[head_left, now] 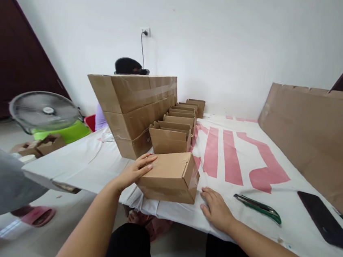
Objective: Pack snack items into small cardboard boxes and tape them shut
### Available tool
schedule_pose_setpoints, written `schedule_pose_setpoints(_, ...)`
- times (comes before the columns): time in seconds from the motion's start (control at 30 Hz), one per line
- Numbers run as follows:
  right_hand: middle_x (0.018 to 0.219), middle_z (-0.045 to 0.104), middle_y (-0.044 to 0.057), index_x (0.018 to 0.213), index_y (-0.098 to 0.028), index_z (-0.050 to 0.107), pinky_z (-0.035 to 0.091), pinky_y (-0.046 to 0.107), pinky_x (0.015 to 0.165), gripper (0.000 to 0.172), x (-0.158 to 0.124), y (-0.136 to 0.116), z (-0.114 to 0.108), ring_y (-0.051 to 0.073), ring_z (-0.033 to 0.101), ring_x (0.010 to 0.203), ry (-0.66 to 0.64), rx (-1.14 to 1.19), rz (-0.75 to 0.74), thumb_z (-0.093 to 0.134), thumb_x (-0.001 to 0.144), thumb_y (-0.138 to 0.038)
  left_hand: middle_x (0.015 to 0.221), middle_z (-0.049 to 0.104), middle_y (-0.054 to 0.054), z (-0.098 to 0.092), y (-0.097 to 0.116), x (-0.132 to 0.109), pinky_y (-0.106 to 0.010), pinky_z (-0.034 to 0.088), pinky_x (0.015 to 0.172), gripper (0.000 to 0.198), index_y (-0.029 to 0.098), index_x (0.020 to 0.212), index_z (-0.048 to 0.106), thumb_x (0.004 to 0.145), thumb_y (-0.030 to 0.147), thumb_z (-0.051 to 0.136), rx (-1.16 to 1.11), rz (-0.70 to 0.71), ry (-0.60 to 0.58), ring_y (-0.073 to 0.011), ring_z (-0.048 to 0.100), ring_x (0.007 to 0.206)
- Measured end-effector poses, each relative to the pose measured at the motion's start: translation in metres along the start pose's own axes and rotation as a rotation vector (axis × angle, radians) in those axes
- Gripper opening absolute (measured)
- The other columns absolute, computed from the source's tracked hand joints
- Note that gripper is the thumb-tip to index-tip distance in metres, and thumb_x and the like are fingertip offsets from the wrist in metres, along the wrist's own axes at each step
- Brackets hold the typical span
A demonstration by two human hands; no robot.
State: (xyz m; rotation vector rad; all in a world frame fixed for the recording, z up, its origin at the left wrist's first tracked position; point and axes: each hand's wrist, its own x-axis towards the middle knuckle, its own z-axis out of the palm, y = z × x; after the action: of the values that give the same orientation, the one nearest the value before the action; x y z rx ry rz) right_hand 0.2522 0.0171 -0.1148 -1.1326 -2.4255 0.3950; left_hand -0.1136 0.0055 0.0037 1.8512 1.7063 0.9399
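Observation:
A small closed cardboard box [171, 175] lies near the front edge of the white-covered table [76, 163]. My left hand [135, 169] rests on the box's left side, fingers stretched over its top edge. My right hand [216, 207] lies flat on the cloth just right of the box, fingers spread, holding nothing. Behind the box stands a row of several open small boxes [175, 131] running toward the wall.
A tall stack of taped cartons [133, 108] stands left of the row, with a person's dark head [129, 66] behind it. A green utility knife [258, 208] and a dark phone [324, 220] lie at right. Flat cardboard sheets [318, 135] lean at far right. A fan [44, 111] stands left.

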Motion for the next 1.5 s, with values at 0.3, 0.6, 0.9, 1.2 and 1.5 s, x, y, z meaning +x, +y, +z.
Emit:
schedule_pose_setpoints(0.3, 0.134, 0.057, 0.014, 0.131, -0.016, 0.051, 0.040, 0.048, 0.109, 0.051, -0.002, 0.008, 0.008, 0.028, 0.050, 0.128, 0.091, 0.052, 0.050, 0.056, 0.081, -0.025, 0.154, 0.036, -0.009, 0.031, 0.028, -0.006, -0.049, 0.028, 0.117, 0.050, 0.026, 0.125, 0.064, 0.082, 0.051, 0.057, 0.103, 0.049, 0.020, -0.0325, 0.035, 0.141)
schedule_pose_setpoints(0.6, 0.124, 0.059, 0.014, 0.127, -0.017, 0.050, 0.044, 0.047, 0.103, 0.046, -0.002, 0.009, 0.006, 0.029, 0.053, 0.119, 0.092, 0.012, 0.068, 0.054, 0.082, -0.024, 0.153, 0.039, -0.010, 0.054, 0.021, -0.014, -0.051, 0.020, 0.119, 0.048, 0.021, 0.124, 0.060, 0.082, 0.043, 0.054, -0.202, 0.018, 0.185, -0.0304, 0.032, 0.142)
schedule_pose_setpoints(0.9, 0.129, 0.057, 0.013, 0.121, -0.018, 0.058, 0.041, 0.045, 0.106, 0.039, -0.001, -0.003, -0.005, 0.027, 0.049, 0.123, 0.013, -0.047, 0.068, 0.054, 0.082, -0.021, 0.144, 0.050, -0.007, 0.066, -0.017, -0.005, -0.043, 0.040, 0.106, 0.067, 0.021, 0.130, 0.054, 0.072, 0.055, 0.058, -0.908, -0.013, 0.102, -0.0374, 0.046, 0.131)
schedule_pose_setpoints(1.2, 0.122, 0.066, 0.016, 0.114, -0.016, 0.065, 0.045, 0.051, 0.101, 0.036, -0.038, 0.066, -0.071, 0.031, 0.059, 0.115, 0.100, -0.207, 0.219, 0.048, 0.088, -0.034, 0.134, 0.056, -0.005, 0.074, -0.013, -0.008, -0.033, 0.041, 0.091, 0.060, 0.023, 0.119, 0.060, 0.068, 0.055, 0.066, -1.118, -0.005, 0.103, -0.0336, 0.051, 0.120)
schedule_pose_setpoints(1.5, 0.109, 0.068, 0.012, 0.120, -0.020, 0.061, 0.056, 0.044, 0.082, 0.035, -0.052, 0.099, -0.094, 0.027, 0.067, 0.096, 0.062, -0.337, 0.180, 0.044, 0.091, -0.030, 0.135, 0.053, -0.005, 0.086, -0.007, -0.013, -0.035, 0.038, 0.091, 0.056, 0.027, 0.123, 0.052, 0.071, 0.043, 0.065, -1.246, 0.052, -0.027, -0.0334, 0.053, 0.115)
